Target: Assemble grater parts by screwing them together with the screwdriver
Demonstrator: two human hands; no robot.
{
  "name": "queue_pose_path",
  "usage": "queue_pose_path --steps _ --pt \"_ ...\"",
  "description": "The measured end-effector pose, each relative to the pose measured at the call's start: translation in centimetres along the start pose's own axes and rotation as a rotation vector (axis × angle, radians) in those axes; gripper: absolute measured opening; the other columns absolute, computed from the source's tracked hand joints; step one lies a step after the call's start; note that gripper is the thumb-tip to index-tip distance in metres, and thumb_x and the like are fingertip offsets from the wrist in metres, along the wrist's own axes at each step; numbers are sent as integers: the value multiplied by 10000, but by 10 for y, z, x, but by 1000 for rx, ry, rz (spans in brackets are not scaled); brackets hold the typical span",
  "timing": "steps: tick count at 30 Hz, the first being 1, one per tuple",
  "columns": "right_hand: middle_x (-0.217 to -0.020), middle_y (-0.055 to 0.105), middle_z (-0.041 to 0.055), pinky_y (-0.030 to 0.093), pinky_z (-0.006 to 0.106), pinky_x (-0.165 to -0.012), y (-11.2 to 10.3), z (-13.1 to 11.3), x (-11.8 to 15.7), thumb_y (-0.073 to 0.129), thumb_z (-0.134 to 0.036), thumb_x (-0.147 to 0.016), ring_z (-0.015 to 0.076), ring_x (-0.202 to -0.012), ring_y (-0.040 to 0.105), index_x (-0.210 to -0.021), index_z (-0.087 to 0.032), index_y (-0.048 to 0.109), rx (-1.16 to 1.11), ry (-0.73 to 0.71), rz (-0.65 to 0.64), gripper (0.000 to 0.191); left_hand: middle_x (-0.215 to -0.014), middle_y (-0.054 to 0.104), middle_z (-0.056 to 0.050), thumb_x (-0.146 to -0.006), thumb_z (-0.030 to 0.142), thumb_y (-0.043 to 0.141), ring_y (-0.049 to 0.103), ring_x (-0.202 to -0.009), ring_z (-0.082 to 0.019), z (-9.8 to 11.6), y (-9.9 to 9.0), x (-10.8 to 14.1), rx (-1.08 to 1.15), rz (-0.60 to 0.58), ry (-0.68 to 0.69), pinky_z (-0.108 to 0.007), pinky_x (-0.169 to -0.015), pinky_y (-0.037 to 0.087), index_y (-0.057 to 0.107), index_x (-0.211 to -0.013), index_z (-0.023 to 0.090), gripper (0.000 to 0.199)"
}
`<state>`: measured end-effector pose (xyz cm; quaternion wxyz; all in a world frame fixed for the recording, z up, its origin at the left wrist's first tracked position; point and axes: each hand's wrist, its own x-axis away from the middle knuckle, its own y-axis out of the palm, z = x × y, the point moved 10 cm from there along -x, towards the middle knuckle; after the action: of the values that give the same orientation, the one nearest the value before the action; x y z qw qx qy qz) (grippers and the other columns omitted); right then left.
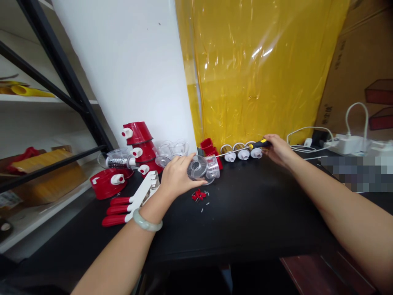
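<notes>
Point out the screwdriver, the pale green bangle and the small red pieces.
Screwdriver (260,143): head view, on its black and yellow handle.
Pale green bangle (146,225): head view, on the band's lower side.
Small red pieces (199,195): head view, mid-cluster.

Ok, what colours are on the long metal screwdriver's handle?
The handle is black and yellow; head view.

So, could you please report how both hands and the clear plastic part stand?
Left hand gripping clear round plastic part. Right hand holding yellow-black screwdriver, shaft toward part. Small red pieces, silvery pins loose nearby on black table.
</notes>
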<state>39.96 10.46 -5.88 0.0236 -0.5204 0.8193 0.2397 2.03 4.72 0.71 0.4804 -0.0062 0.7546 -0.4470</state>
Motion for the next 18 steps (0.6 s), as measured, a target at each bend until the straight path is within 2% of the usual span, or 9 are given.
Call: queue_pose_path --steps 3,5,6,9,11,14,16,18 --pt "-717 567 -1 502 314 -590 12 -6 8 612 -236 -687 157 -651 565 -800 -257 554 -163 68 -106 128 -1079 683 -101 -620 676 752 609 -1010 -316 0 -1 0 4 3 -4 -432 -854 500 521 -1340 193 898" --pt "-776 616 45 523 349 -650 21 -9 12 563 -320 -740 194 -746 611 -825 -245 568 -247 104 -182 113 -1065 683 -102 -614 674 757 614 -997 -315 0 -2 0 5 7 -11 -431 -846 503 523 -1339 197 899" --pt "-776 627 63 525 359 -650 21 -10 13 533 -391 -777 209 -760 623 -824 -240 574 -249 111 -189 163 -1060 683 -104 -611 673 760 616 -992 -315 0 -3 0 4 9 -13 -430 -841 504 525 -1337 200 898" --pt "-614 578 54 489 352 -537 8 -4 7 450 -603 -839 208 -594 597 -744 -233 569 -56 89 -67 401 -1074 680 -109 -610 673 760 620 -994 -314 0 -3 0 6 14 -14 -421 -845 500 528 -1332 206 890" --pt "-486 493 18 404 322 -438 -2 -1 2 506 -634 -825 169 -438 487 -665 -235 539 155 41 30 431 -1095 678 -109 -612 674 758 617 -1004 -314 -1 -3 0 12 20 -14 -422 -853 497 525 -1333 210 889" --pt "-403 372 -29 305 293 -386 -5 -2 -3 648 -521 -781 123 -370 334 -607 -249 501 308 -44 63 355 -1110 678 -106 -617 675 754 610 -1015 -317 -2 -2 0 13 21 -14 -431 -857 495 516 -1342 216 890" --pt "-435 374 -36 310 281 -385 -4 -4 -3 693 -396 -746 117 -396 325 -626 -258 505 193 -61 52 262 -1100 681 -104 -617 676 753 608 -1016 -319 -1 -2 0 11 13 -10 -433 -852 498 518 -1341 213 890" --pt "-522 450 -25 360 275 -408 0 -5 -1 690 -269 -701 124 -452 392 -674 -264 522 -2 -26 22 170 -1091 682 -104 -613 674 757 610 -1012 -318 0 -2 0 11 10 -8 -432 -848 501 522 -1338 209 893"
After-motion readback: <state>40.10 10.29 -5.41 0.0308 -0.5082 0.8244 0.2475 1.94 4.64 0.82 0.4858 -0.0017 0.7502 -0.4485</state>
